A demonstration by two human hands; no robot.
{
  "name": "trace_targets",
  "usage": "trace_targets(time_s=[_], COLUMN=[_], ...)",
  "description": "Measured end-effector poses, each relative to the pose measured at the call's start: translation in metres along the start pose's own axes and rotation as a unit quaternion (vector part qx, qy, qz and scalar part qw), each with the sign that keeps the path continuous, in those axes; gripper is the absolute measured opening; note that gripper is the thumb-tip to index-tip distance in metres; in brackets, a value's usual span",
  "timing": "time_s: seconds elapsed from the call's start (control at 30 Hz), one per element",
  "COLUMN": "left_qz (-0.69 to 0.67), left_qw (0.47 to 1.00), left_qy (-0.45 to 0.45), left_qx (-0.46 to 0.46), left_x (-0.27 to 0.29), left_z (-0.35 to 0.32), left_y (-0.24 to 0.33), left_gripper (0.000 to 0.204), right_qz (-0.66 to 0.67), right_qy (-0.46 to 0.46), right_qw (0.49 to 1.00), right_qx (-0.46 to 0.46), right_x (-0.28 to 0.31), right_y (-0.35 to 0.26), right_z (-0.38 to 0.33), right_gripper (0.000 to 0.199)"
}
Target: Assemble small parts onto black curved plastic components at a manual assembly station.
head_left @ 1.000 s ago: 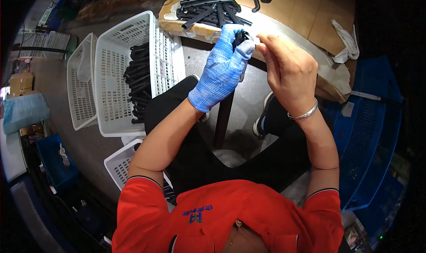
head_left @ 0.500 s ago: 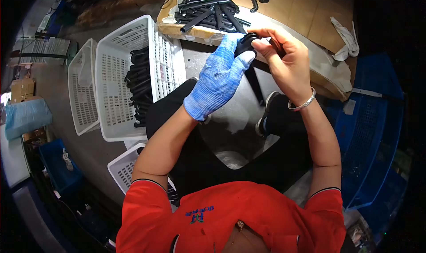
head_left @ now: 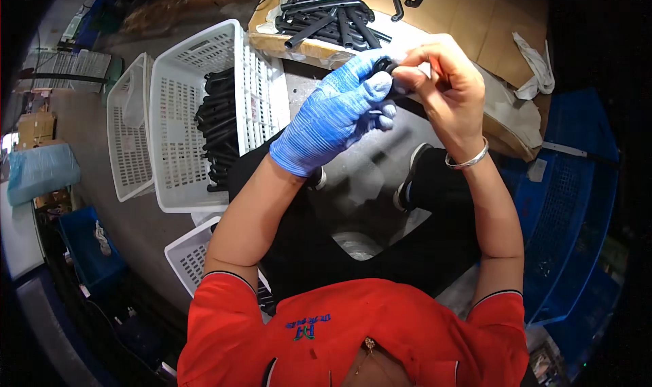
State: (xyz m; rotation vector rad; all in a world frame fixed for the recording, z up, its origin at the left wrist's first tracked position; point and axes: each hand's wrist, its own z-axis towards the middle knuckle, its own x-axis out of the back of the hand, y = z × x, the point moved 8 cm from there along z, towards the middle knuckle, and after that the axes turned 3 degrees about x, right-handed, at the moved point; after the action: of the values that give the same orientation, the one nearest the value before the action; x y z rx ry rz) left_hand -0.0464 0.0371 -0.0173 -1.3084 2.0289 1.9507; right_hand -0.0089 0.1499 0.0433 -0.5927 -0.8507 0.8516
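- The left hand, in a blue glove, has its thumb and forefinger closed around a black part, most of which the fingers hide.
- The right hand, bare, brings thumb and forefinger narrowly together at the part's right side; whether they grip it or only touch it, I cannot tell.
- Just beyond the fingertips runs the near edge of a cardboard box, the closest border to either hand.
- Past that edge, ahead and left of the gloved fingers, black tubes lie crosswise in a heap, some ends poking toward the rim.
- Bare cardboard spreads ahead and right of the bare fingers, with crumpled white paper at its far right.
- Left of the gloved fingers, well apart, stands a white basket with black pieces along its near wall.
- Below the fingers, grey floor shows between the knees, leaving room downward.
- Well right of the bare fingers stands a blue crate.
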Motion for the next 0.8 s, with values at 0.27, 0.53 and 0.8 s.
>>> trace_targets(time_s=[0.27,0.53,0.8], left_qz=[0.294,0.413,0.430], left_qw=[0.937,0.891,0.863], left_qy=[0.114,0.096,0.080], left_qx=[-0.147,-0.161,-0.254], left_x=[0.001,-0.008,-0.009], left_z=[-0.004,-0.006,-0.009], left_y=[0.030,0.029,0.030], left_gripper=[0.031,0.031,0.030], right_qz=[-0.255,-0.293,-0.329], right_qy=[-0.007,-0.033,-0.048], right_qw=[0.963,0.952,0.940], right_qx=[0.087,0.085,0.082], right_x=[0.000,-0.003,-0.006], right_y=[-0.038,-0.042,-0.043], right_z=[-0.002,-0.004,-0.004], right_gripper=[0.014,0.015,0.014])
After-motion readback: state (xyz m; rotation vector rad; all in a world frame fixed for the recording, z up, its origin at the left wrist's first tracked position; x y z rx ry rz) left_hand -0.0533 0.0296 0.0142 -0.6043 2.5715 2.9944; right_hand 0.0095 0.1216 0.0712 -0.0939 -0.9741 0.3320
